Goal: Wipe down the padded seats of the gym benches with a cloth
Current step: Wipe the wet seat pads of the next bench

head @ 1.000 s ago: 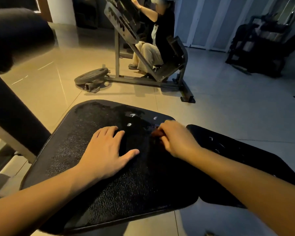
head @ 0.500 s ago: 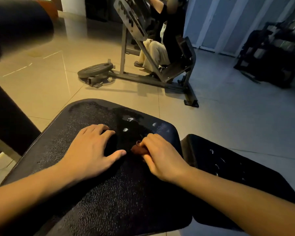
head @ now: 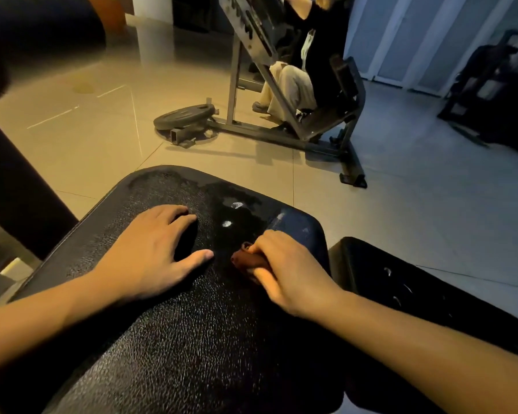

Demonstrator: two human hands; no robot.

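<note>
The black textured seat pad [head: 168,339] carries both hands. The left hand [head: 150,258] lies flat on it, fingers spread. The right hand [head: 287,273] grips a small brown cloth [head: 244,259] pressed against the pad. A second black pad [head: 401,294] sits just beside it, to the right. The tiled floor [head: 87,138] bears a weight plate [head: 184,115] and a machine frame [head: 281,135].

A small reddish-brown cloth [head: 242,259], bunched tight, sits on the black, pebble-grained padded seat [head: 168,339] at centre frame, white tears near the seat's far edge. A second black pad [head: 416,297] lies lower right.
</note>
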